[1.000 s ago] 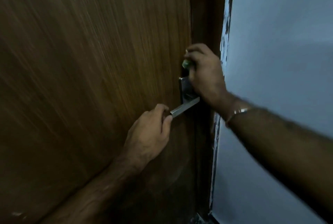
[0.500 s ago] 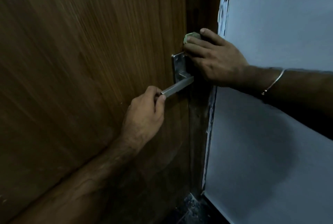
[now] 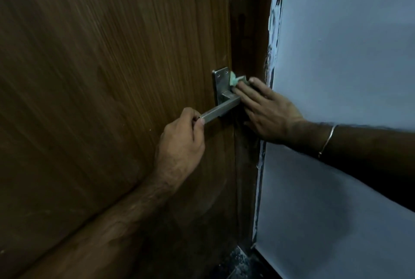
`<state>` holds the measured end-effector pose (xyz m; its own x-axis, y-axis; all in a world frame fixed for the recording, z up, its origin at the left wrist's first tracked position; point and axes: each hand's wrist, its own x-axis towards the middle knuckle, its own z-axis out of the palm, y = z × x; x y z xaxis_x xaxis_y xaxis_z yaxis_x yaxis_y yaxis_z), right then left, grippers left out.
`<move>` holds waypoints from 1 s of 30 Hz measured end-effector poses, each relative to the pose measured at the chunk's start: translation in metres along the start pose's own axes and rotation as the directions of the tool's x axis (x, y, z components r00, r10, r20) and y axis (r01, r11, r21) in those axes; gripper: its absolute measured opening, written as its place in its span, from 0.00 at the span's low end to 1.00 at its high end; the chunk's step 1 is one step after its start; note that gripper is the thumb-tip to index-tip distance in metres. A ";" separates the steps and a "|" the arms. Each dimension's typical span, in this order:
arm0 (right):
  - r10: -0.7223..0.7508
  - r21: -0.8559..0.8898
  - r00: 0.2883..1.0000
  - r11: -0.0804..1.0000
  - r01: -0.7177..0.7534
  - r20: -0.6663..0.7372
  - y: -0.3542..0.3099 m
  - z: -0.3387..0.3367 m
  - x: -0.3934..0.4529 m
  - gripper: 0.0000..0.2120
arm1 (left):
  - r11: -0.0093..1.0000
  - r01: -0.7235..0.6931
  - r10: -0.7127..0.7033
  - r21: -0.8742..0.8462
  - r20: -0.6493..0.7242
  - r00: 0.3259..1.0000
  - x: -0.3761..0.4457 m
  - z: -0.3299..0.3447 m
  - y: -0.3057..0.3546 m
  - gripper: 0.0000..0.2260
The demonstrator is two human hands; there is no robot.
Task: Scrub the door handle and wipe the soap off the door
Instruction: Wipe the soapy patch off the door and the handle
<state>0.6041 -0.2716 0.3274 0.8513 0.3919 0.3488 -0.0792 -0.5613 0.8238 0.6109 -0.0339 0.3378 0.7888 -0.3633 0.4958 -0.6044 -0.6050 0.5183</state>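
Handle (image 3: 219,111) on door (image 3: 112,99): left hand (image 3: 179,146) pinches lever tip; right hand (image 3: 267,110) presses green sponge (image 3: 234,79) flat against backplate (image 3: 220,83), fingers extended.

Bare forearms, thin metal bangle (image 3: 328,139) on the right wrist

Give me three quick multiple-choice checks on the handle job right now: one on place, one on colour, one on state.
1. Where is the scrub pad?
A. on the floor
B. against the handle plate
C. on the wall

2. What colour is the pad?
A. red
B. black
C. pale green

3. What is the left hand doing?
A. gripping the lever tip
B. hanging free
C. flat on the door

Answers: B, the right hand presses it beside the plate; C, a green edge shows past the fingertips; A, thumb and fingers pinch the lever's end.
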 end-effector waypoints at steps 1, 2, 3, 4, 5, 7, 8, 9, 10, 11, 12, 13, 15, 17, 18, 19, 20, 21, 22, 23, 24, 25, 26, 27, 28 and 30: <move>-0.017 0.005 0.999 1.000 0.017 0.027 -0.008 0.001 -0.005 0.27 | 1.000 -0.008 0.008 0.004 -0.005 1.000 0.000 0.000 0.000 0.07; -0.023 0.017 0.998 1.000 0.022 0.056 -0.016 0.002 -0.009 0.27 | 1.000 -0.019 0.019 0.009 -0.010 1.000 -0.001 0.001 0.000 0.07; -0.020 0.034 0.996 0.999 0.017 0.084 -0.024 0.002 -0.011 0.27 | 0.999 -0.032 0.032 0.015 -0.016 0.999 -0.001 0.001 -0.001 0.07; -0.013 0.053 0.995 0.999 0.008 0.104 -0.031 0.003 -0.011 0.28 | 0.999 -0.041 0.041 0.019 -0.020 0.999 -0.001 0.001 -0.001 0.07; -0.002 0.071 0.994 0.997 -0.005 0.108 -0.038 0.004 -0.012 0.28 | 0.999 -0.047 0.048 0.022 -0.022 0.999 0.000 0.002 -0.002 0.07; 0.014 0.090 0.995 0.996 -0.024 0.104 -0.046 0.009 -0.011 0.29 | 0.998 -0.063 0.064 0.015 -0.028 0.998 0.000 0.003 -0.005 0.07; 0.011 0.103 0.995 0.994 -0.021 0.098 -0.050 0.013 -0.012 0.29 | 0.997 -0.075 0.075 0.009 -0.036 0.997 -0.001 0.004 -0.006 0.07; 0.002 0.120 0.996 0.993 -0.013 0.092 -0.055 0.018 -0.014 0.29 | 0.996 -0.086 0.086 0.002 -0.046 0.995 -0.001 0.005 -0.007 0.07; -0.010 0.133 0.996 0.991 -0.002 0.086 -0.059 0.022 -0.016 0.29 | 0.996 -0.095 0.094 -0.005 -0.056 0.994 -0.001 0.006 -0.007 0.07; -0.028 0.144 0.996 0.990 0.015 0.085 -0.064 0.025 -0.019 0.29 | 0.995 -0.099 0.098 -0.012 -0.065 0.993 -0.002 0.008 -0.008 0.07; -0.054 0.156 0.994 0.987 0.039 0.093 -0.070 0.027 -0.023 0.28 | 0.995 -0.100 0.099 -0.016 -0.071 0.993 -0.002 0.010 -0.008 0.07; -0.086 0.171 0.990 0.983 0.066 0.112 -0.077 0.030 -0.028 0.29 | 0.995 -0.100 0.099 -0.017 -0.075 0.992 -0.003 0.011 -0.009 0.07; -0.157 0.196 0.976 0.973 0.126 0.153 -0.086 0.033 -0.035 0.30 | 0.995 -0.100 0.099 -0.016 -0.074 0.992 -0.004 0.013 -0.009 0.07; -0.193 0.214 0.971 0.964 0.161 0.139 -0.083 0.029 -0.035 0.31 | 0.995 -0.097 0.096 -0.017 -0.063 0.993 -0.004 0.012 -0.009 0.07; -0.183 0.234 0.977 0.960 0.155 0.106 -0.077 0.024 -0.032 0.32 | 0.995 -0.096 0.095 -0.014 -0.057 0.994 -0.003 0.011 -0.009 0.07; -0.160 0.248 0.986 0.958 0.141 0.056 -0.070 0.019 -0.028 0.32 | 0.995 -0.096 0.096 -0.012 -0.051 0.994 -0.002 0.010 -0.009 0.07; -0.130 0.255 0.992 0.959 0.126 -0.004 -0.063 0.014 -0.024 0.30 | 0.995 -0.100 0.099 -0.011 -0.048 0.994 -0.002 0.009 -0.010 0.07; -0.098 0.260 0.995 0.960 0.104 -0.036 -0.057 0.011 -0.021 0.29 | 0.994 -0.107 0.107 -0.009 -0.047 0.993 -0.001 0.008 -0.011 0.07; -0.071 0.258 0.996 0.963 0.080 -0.046 -0.053 0.009 -0.018 0.28 | 0.993 -0.116 0.115 -0.007 -0.049 0.992 -0.001 0.008 -0.012 0.07; -0.053 0.258 0.998 0.964 0.062 -0.041 -0.051 0.007 -0.017 0.28 | 0.992 -0.122 0.122 -0.008 -0.052 0.991 -0.001 0.008 -0.013 0.07; -0.042 0.253 0.998 0.966 0.052 -0.045 -0.052 0.006 -0.016 0.28 | 0.992 -0.127 0.126 -0.011 -0.056 0.990 -0.001 0.008 -0.013 0.07; -0.024 0.258 0.999 0.966 0.034 -0.042 -0.054 0.007 -0.016 0.28 | 0.991 -0.131 0.130 -0.011 -0.062 0.990 -0.001 0.009 -0.014 0.06; -0.005 0.273 1.000 0.962 0.012 -0.028 -0.058 0.008 -0.014 0.27 | 0.991 -0.133 0.132 -0.007 -0.071 0.989 0.000 0.010 -0.015 0.06; 0.001 0.289 1.000 0.957 -0.002 0.002 -0.062 0.009 -0.013 0.26 | 0.991 -0.134 0.133 -0.003 -0.078 0.988 0.000 0.011 -0.016 0.06; -0.014 0.293 1.000 0.956 0.008 0.020 -0.067 0.012 -0.012 0.24 | 0.991 -0.136 0.135 -0.003 -0.084 0.987 0.001 0.012 -0.017 0.05; -0.085 0.281 0.995 0.957 0.067 0.052 -0.079 0.020 -0.011 0.18 | 0.989 -0.147 0.146 -0.007 -0.092 0.985 0.001 0.013 -0.019 0.05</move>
<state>0.6111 -0.2466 0.2498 0.8807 0.4000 0.2537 0.1271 -0.7157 0.6868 0.6247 -0.0325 0.3196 0.6786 -0.3811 0.6278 -0.7146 -0.5401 0.4446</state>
